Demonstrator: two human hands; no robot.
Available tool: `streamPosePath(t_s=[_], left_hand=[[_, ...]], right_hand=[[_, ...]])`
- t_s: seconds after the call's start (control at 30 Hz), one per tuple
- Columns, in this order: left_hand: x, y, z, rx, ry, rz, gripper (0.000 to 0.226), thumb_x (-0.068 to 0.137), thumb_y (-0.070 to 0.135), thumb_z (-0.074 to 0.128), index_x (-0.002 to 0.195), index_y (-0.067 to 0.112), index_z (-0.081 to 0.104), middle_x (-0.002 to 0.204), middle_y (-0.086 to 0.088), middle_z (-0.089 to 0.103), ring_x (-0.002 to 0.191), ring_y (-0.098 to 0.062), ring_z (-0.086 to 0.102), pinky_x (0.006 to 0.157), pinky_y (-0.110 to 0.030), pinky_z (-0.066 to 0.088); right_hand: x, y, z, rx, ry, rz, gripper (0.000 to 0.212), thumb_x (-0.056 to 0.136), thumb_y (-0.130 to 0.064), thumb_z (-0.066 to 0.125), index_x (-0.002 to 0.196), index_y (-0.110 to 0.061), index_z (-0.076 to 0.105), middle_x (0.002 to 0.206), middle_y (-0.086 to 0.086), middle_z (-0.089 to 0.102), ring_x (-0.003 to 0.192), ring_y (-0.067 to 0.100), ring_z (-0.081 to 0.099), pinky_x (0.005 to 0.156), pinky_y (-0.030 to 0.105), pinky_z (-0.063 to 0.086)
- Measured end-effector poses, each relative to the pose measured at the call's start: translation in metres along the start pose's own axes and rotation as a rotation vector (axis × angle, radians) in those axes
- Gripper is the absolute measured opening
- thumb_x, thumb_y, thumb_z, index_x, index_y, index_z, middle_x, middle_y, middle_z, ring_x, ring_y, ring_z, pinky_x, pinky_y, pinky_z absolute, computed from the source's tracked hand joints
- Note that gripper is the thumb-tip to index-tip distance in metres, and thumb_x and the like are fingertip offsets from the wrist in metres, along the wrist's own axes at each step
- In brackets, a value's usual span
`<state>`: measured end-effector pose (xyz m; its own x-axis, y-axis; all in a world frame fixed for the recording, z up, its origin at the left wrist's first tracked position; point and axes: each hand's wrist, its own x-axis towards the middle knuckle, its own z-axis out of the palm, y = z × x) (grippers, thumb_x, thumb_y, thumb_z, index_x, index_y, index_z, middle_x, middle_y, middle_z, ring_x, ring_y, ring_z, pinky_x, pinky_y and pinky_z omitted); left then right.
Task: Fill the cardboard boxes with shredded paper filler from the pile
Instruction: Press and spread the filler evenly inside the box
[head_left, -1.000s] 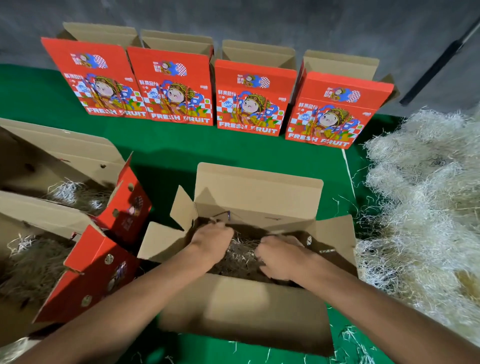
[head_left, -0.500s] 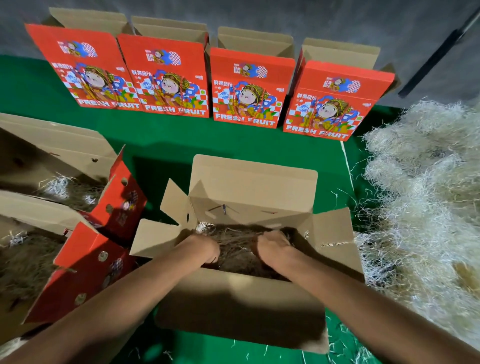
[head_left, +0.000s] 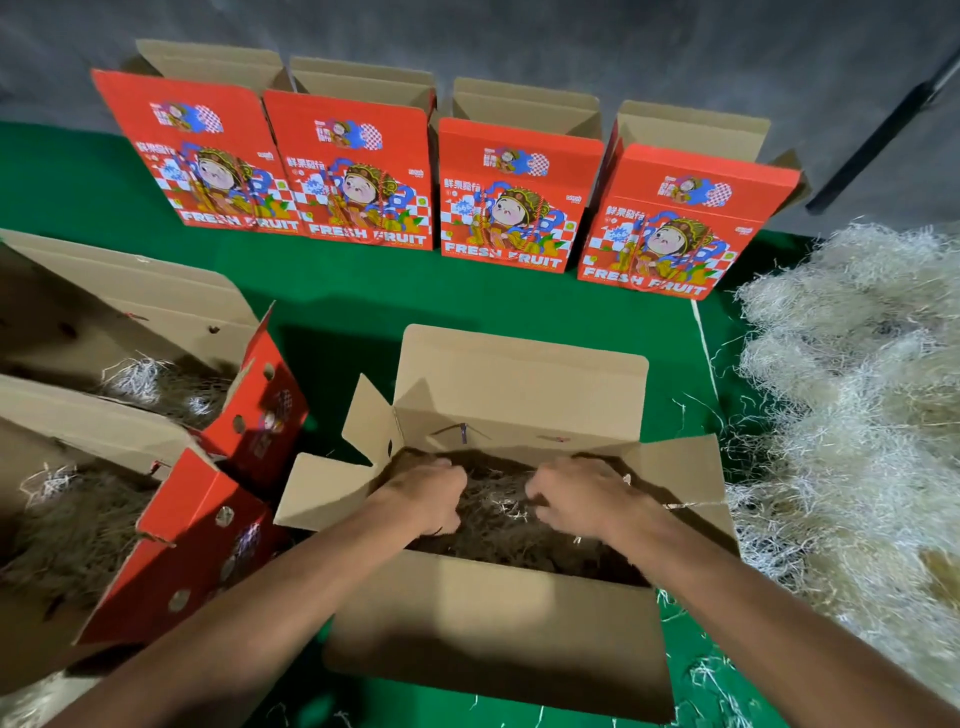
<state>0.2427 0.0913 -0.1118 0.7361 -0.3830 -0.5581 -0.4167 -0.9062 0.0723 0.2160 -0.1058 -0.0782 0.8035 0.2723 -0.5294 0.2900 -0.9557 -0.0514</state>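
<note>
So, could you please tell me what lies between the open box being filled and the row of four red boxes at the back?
In the head view, only bare green cloth lies between the open box and the red boxes.

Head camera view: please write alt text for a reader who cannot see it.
Two hands, left hand and right hand, press into shredded paper inside an open cardboard box. A paper pile lies right; four red boxes stand behind.
</note>
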Motion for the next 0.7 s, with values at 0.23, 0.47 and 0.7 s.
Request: streamPosePath(t_s=[0.23,0.47,0.7], left_hand=[[0.025,0.031,-0.016,-0.218,-0.17,0.007,0.006,0.089,0.008,0.05,0.089,0.007,0.056,0.088,-0.011,0.058,0.071,-0.026,0.053,0.06,-0.03,0.043],[0.063,0.049,0.022,-0.392,-0.171,-0.12,0.033,0.101,0.01,0.043,0.132,0.012,0.055,0.135,-0.017,0.056,0.121,-0.037,0.054,0.106,-0.049,0.042],[0.06,0.037,0.008,-0.482,-0.113,-0.229,0.031,0.095,-0.004,0.042,0.124,-0.002,0.053,0.125,-0.019,0.058,0.106,-0.031,0.058,0.084,-0.035,0.046]], right_hand=[[-0.005,-0.016,0.006,0.125,-0.023,0.183,0.03,0.097,-0.015,0.054,0.124,-0.009,0.064,0.126,0.014,0.065,0.116,0.029,0.062,0.097,0.032,0.049],[-0.013,0.021,0.056,0.162,0.107,-0.003,0.045,0.103,-0.051,0.032,0.142,-0.036,0.048,0.14,-0.019,0.045,0.129,0.006,0.042,0.113,0.028,0.025],[0.023,0.003,0.053,0.268,-0.173,0.179,0.033,0.099,-0.024,0.05,0.128,-0.012,0.061,0.132,0.017,0.059,0.119,0.034,0.058,0.1,0.041,0.046]])
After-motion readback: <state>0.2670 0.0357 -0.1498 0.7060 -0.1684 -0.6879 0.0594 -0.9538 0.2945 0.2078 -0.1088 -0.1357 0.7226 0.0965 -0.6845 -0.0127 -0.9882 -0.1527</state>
